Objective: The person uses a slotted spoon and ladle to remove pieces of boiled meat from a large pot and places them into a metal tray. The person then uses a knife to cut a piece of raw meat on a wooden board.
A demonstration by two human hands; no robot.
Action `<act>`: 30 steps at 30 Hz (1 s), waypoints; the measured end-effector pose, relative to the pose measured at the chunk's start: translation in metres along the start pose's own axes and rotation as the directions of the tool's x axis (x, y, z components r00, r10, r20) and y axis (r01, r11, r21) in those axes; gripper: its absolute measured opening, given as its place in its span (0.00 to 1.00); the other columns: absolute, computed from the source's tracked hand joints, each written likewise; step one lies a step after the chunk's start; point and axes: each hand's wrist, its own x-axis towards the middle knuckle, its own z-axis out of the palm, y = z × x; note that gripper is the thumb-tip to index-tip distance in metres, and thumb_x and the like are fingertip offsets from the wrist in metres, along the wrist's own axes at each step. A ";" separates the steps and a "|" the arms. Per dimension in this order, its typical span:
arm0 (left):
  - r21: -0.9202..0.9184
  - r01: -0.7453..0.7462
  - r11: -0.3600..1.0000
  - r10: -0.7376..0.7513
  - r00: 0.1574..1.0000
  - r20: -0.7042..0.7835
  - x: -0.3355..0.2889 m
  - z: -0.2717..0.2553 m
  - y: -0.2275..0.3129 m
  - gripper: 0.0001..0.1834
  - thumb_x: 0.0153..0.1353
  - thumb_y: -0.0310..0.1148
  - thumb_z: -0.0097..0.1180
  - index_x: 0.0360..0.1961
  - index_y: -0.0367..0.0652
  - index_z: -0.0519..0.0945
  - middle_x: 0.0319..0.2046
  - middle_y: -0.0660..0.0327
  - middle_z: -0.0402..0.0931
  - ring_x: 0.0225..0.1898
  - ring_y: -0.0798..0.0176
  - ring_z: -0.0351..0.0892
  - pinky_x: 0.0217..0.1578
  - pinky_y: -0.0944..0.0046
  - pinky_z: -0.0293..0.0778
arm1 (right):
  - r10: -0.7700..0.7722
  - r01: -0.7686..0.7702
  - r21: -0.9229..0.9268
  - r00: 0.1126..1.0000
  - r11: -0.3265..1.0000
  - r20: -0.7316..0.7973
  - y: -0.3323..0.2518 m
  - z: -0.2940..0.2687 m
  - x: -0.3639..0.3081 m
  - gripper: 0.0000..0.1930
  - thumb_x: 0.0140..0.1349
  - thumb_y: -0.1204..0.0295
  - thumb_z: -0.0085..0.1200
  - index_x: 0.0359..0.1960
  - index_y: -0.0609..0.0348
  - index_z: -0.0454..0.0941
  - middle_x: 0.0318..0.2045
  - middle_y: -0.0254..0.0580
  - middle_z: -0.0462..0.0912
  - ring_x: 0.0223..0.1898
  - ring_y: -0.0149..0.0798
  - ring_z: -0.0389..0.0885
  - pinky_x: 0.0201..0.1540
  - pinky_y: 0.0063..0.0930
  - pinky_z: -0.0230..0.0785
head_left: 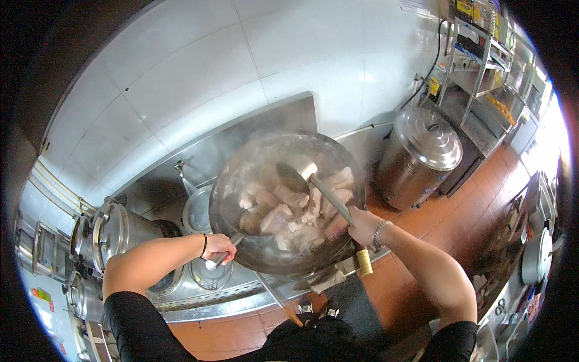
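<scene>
A big dark wok [265, 253] stands on the steel stove in front of me. Steam rises from pale chunks of meat [292, 196] lying in cloudy liquid inside it. My right hand [365, 228] is closed round the long handle of a metal ladle [306, 164], whose bowl is tipped over the meat. At the wok's near left rim, my left hand [219, 249] grips a metal-handled utensil [211, 264]. That handle slants over the rim into the wok; its working end cannot be made out.
Left of the wok are a faucet [183, 170], a round metal basin [199, 208] and a lidded steel pot [120, 232]. A tall lidded steel barrel [416, 160] stands at the right, near a metal shelf rack [476, 72]. A tiled wall [187, 66] rises behind the stove.
</scene>
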 end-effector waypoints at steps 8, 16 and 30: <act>-0.092 0.013 0.996 -0.002 0.992 0.124 -0.027 0.003 -0.012 0.08 0.57 0.21 0.55 0.22 0.30 0.76 0.19 0.52 0.74 0.19 0.60 0.76 0.23 0.60 0.73 | -0.036 0.029 -0.095 0.996 0.995 -0.077 0.005 0.029 -0.024 0.26 0.61 0.71 0.48 0.58 0.72 0.56 0.34 0.70 0.81 0.39 0.65 0.83 0.43 0.53 0.76; -0.096 0.096 0.991 -0.073 0.973 0.219 -0.064 -0.016 -0.032 0.14 0.60 0.19 0.53 0.43 0.33 0.62 0.24 0.54 0.71 0.21 0.65 0.73 0.19 0.64 0.69 | -0.002 0.002 0.004 1.000 1.000 0.017 -0.002 0.044 -0.034 0.28 0.62 0.69 0.49 0.60 0.71 0.55 0.36 0.72 0.81 0.40 0.66 0.83 0.45 0.53 0.75; -0.154 -0.198 0.968 0.198 0.980 -0.020 0.042 0.081 -0.015 0.11 0.48 0.29 0.57 0.12 0.38 0.79 0.14 0.56 0.74 0.13 0.61 0.71 0.13 0.62 0.63 | -0.147 0.131 -0.277 0.988 0.952 -0.040 -0.013 0.110 -0.012 0.28 0.65 0.68 0.49 0.61 0.69 0.52 0.32 0.68 0.81 0.38 0.64 0.83 0.40 0.53 0.75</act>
